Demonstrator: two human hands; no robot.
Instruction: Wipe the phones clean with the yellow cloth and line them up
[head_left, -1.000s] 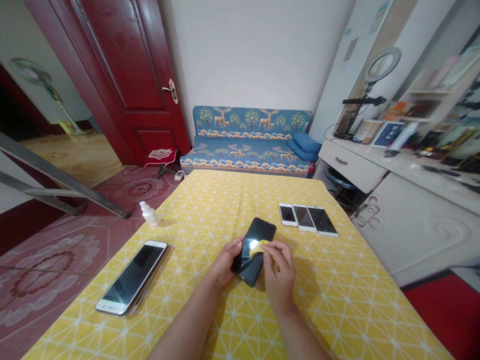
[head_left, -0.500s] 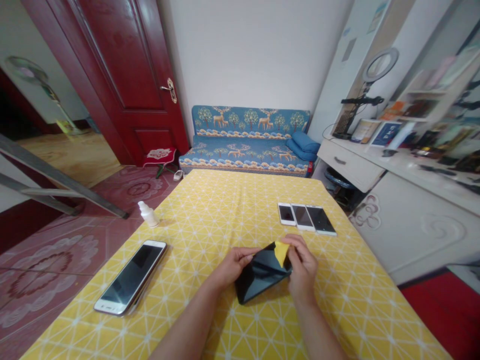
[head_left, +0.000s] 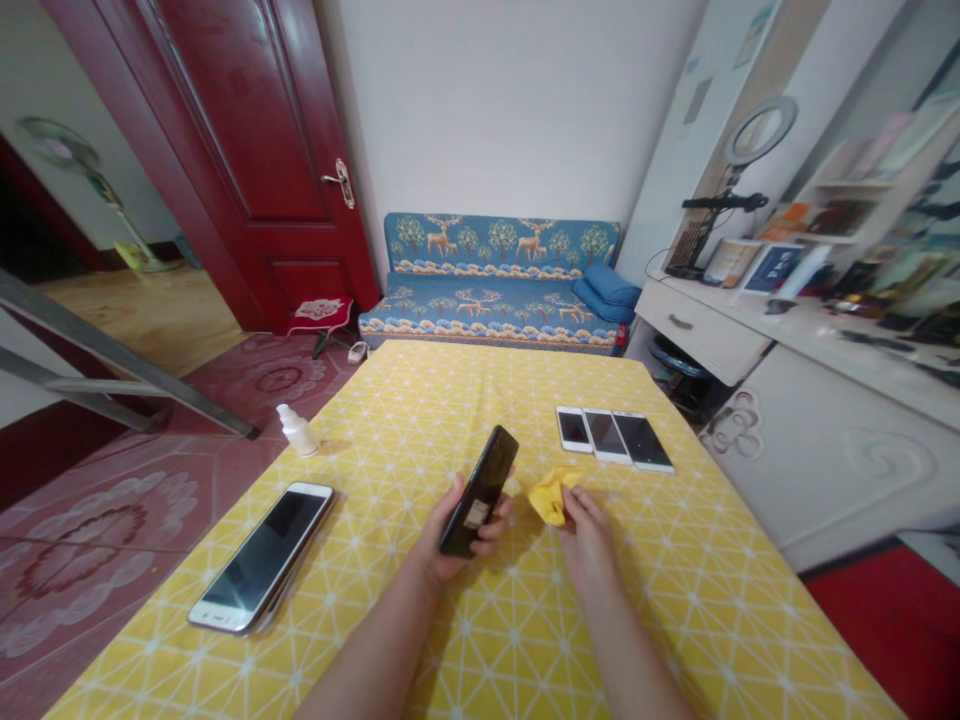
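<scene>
A black phone [head_left: 484, 490] is tilted up in my left hand [head_left: 444, 530], its thumb along the left edge and fingers curled round the right. A pale label-like patch shows near the phone's lower end. My right hand [head_left: 589, 525] pinches a crumpled yellow cloth [head_left: 551, 493] just right of the phone, apart from it. A large white-framed phone [head_left: 262, 560] lies screen up at the left. Farther back on the right lie three white phones in a row: a small one [head_left: 574, 429], a middle one [head_left: 607, 435] and a larger one [head_left: 643, 441].
A white spray bottle [head_left: 298, 431] stands near the left edge of the table, which has a yellow patterned cloth [head_left: 420, 400]. Beyond are a blue sofa [head_left: 495, 290] and a red stool [head_left: 321, 313]. A white dresser [head_left: 840, 420] stands at the right.
The black phone has been turned from lying wide between both hands to standing tilted in my left hand. My right hand has come off it, still pinching the yellow cloth.
</scene>
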